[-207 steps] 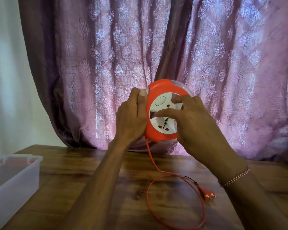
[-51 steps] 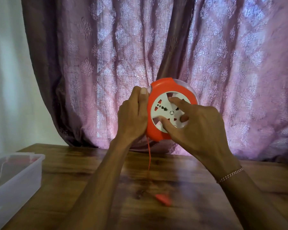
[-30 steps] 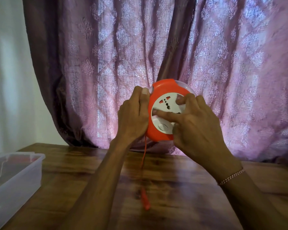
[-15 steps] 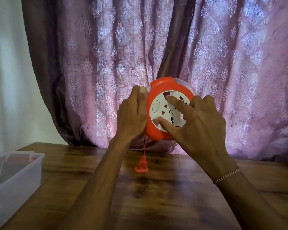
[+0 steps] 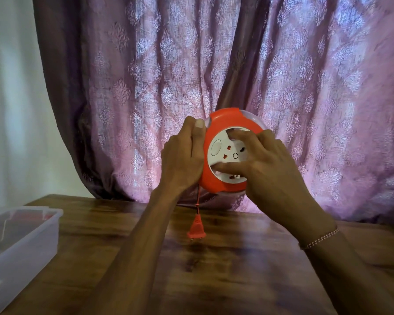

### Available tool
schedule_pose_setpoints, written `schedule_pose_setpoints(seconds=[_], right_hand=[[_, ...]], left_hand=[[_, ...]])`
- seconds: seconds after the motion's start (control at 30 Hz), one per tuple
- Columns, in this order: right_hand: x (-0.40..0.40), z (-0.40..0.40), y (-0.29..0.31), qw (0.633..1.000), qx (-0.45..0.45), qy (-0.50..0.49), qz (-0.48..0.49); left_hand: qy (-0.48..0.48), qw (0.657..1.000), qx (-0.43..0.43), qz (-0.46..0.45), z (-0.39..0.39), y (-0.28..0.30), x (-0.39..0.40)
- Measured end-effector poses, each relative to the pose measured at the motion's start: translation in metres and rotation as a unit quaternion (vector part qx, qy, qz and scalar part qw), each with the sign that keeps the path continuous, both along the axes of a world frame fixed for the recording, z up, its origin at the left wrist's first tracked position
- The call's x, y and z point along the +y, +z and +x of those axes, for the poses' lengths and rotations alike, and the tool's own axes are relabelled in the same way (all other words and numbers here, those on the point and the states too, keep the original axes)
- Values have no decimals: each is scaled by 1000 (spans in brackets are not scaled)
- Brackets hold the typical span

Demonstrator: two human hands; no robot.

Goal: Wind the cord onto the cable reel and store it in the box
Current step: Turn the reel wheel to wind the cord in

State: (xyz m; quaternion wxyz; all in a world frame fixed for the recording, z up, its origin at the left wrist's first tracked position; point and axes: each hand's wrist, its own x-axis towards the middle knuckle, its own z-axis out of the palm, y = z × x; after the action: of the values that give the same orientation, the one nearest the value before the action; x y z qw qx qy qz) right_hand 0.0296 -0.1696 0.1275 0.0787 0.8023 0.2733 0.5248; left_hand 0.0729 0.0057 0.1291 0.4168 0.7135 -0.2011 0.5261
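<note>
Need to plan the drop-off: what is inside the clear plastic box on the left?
The clear plastic box stands on the wooden table. Through its frosted wall show something red and a thin pale line; neither can be identified. Its near end is out of frame.

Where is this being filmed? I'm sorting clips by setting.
Probably a room in a home: a patterned purple curtain hangs behind a wooden table, with a plain white wall at left and a clear plastic box on the table.
</note>
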Motion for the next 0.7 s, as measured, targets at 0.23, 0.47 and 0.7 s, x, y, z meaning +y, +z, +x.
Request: schedule_pose_setpoints(seconds=[0.23,0.47,0.7], right_hand=[[8,-8,0,995,9,-50,86],[12,-8,-7,987,28,-22,156],[13,-7,-9,980,-26,-11,199]], left_hand=[[22,1000,-3,14,0,0,-1],[23,999,-5,38,1,-1,-4],[15,999,-7,35,1,0,-2]])
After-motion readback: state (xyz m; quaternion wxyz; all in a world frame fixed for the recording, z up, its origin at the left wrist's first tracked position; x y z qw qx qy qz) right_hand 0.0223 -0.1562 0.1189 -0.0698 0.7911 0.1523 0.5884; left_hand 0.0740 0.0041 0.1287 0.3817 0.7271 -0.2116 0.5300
